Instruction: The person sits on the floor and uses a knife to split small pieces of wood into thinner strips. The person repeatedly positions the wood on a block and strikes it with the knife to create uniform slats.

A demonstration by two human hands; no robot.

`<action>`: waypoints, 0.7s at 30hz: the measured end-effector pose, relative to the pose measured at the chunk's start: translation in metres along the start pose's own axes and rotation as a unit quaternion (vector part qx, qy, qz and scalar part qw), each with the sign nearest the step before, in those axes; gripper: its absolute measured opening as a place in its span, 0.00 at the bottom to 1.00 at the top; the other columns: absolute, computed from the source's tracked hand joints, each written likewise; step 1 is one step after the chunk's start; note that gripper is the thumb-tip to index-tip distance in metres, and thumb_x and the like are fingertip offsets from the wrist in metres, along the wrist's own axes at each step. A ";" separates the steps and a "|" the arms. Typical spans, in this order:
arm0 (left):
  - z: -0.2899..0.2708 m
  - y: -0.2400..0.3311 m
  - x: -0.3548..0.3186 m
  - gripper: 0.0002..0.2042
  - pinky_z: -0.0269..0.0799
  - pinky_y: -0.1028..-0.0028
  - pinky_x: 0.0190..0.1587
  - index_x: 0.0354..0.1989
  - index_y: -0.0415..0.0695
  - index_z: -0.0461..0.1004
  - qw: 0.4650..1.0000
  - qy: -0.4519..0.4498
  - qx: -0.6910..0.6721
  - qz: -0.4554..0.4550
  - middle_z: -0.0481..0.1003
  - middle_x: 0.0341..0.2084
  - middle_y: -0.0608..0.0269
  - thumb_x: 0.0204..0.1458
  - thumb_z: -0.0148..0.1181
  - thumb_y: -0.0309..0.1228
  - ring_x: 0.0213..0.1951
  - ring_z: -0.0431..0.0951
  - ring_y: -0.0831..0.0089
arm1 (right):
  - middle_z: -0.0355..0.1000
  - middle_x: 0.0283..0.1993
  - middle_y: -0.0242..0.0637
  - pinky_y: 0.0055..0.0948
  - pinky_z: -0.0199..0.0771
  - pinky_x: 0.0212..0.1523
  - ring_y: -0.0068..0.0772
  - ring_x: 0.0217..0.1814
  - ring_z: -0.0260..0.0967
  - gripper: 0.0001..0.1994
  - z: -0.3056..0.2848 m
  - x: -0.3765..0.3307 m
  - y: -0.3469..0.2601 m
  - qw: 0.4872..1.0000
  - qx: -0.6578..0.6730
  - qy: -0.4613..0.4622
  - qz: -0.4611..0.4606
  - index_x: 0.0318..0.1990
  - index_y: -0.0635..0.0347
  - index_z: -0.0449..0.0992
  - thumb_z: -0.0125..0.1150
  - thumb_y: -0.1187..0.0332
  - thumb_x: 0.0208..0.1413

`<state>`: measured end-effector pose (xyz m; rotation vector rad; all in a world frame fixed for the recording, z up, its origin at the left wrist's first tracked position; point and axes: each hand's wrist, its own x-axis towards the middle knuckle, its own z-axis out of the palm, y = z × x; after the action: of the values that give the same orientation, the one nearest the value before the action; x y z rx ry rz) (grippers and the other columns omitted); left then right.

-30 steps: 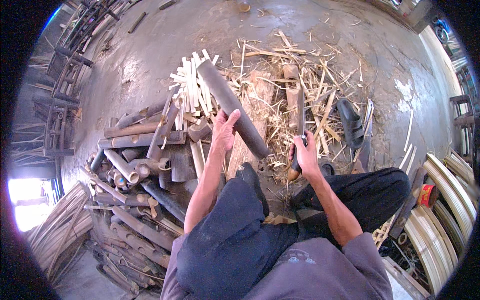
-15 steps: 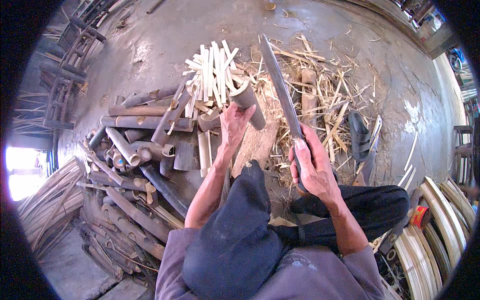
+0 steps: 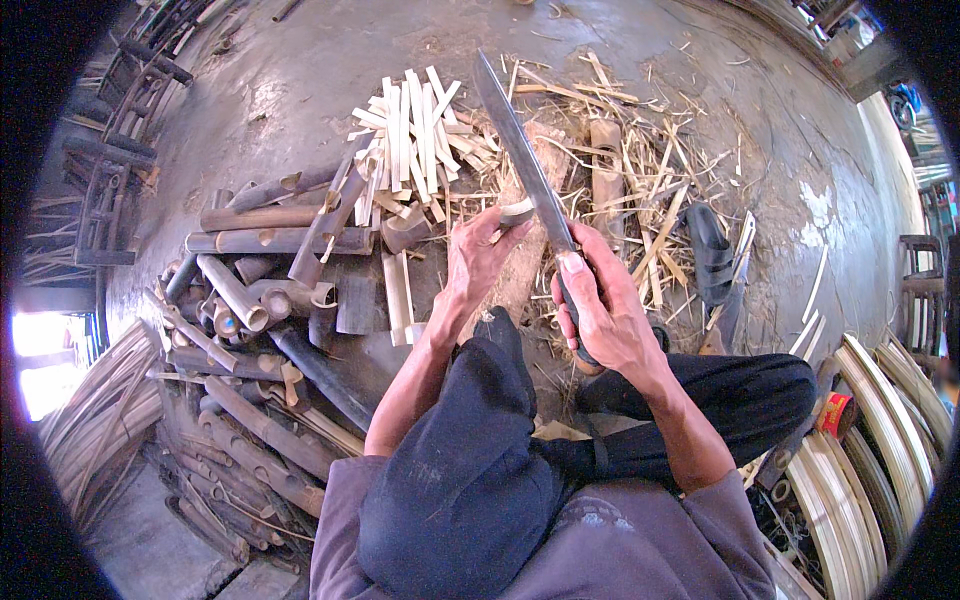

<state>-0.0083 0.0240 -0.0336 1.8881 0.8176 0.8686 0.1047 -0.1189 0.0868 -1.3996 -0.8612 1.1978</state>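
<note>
My right hand [image 3: 608, 305] is closed round the handle of a long machete [image 3: 523, 160], its blade slanting up and to the left. In my left hand [image 3: 472, 262] is a short piece of bamboo [image 3: 517, 212], pinched between thumb and fingers. Only its pale end shows well; the blade passes close beside it, and I cannot tell whether they touch. Below both hands lies a worn wooden block [image 3: 520, 270], partly covered by my knee. A pile of pale split bamboo strips [image 3: 408, 135] lies just beyond my left hand.
Bamboo tubes [image 3: 280, 242] are heaped on the left. Shavings [image 3: 655, 200] surround a short bamboo log [image 3: 606, 180] on the right, near a dark sandal [image 3: 708, 255]. Long bundled slats [image 3: 835, 510] curve along the lower right; more thin strips [image 3: 100, 420] lie far left.
The bamboo piece has turned in my left hand, so its long side no longer shows. The machete has swung left, closer to it. The whole view has shifted slightly.
</note>
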 end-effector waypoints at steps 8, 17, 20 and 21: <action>0.000 -0.003 -0.002 0.13 0.75 0.74 0.36 0.46 0.41 0.77 0.999 -0.034 0.034 -0.013 0.81 0.30 0.58 0.51 0.62 0.23 0.33 0.80 0.75 | 0.62 0.27 0.29 0.19 0.62 0.16 0.16 0.17 0.60 0.21 0.003 -0.002 -0.003 0.995 0.077 0.008 0.056 0.65 0.56 0.56 0.40 0.63 0.68; 0.002 0.011 0.003 0.09 0.73 0.70 0.34 0.39 0.39 0.78 1.000 -0.012 -0.015 0.004 0.79 0.29 0.54 0.51 0.64 0.27 0.31 0.80 0.67 | 0.64 0.23 0.33 0.25 0.63 0.20 0.22 0.18 0.62 0.17 0.011 0.003 0.019 0.982 -0.150 0.082 -0.078 0.58 0.60 0.62 0.46 0.64 0.66; -0.002 0.016 0.007 0.09 0.73 0.70 0.33 0.40 0.40 0.78 1.000 -0.009 0.010 -0.002 0.79 0.29 0.54 0.51 0.63 0.28 0.30 0.80 0.66 | 0.71 0.35 0.59 0.45 0.70 0.36 0.65 0.37 0.71 0.19 0.008 0.004 0.011 0.951 -0.264 0.084 -0.137 0.58 0.60 0.60 0.48 0.62 0.64; -0.004 0.027 0.011 0.09 0.73 0.70 0.33 0.40 0.40 0.78 1.000 -0.011 0.022 0.001 0.79 0.28 0.54 0.51 0.63 0.28 0.30 0.80 0.66 | 0.71 0.32 0.58 0.47 0.70 0.32 0.65 0.35 0.71 0.15 0.009 0.001 -0.001 0.958 -0.247 0.097 -0.104 0.53 0.60 0.63 0.51 0.63 0.63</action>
<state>-0.0010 0.0239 -0.0055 1.9333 0.8289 0.8357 0.0966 -0.1159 0.0886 -1.7386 -1.1869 0.6915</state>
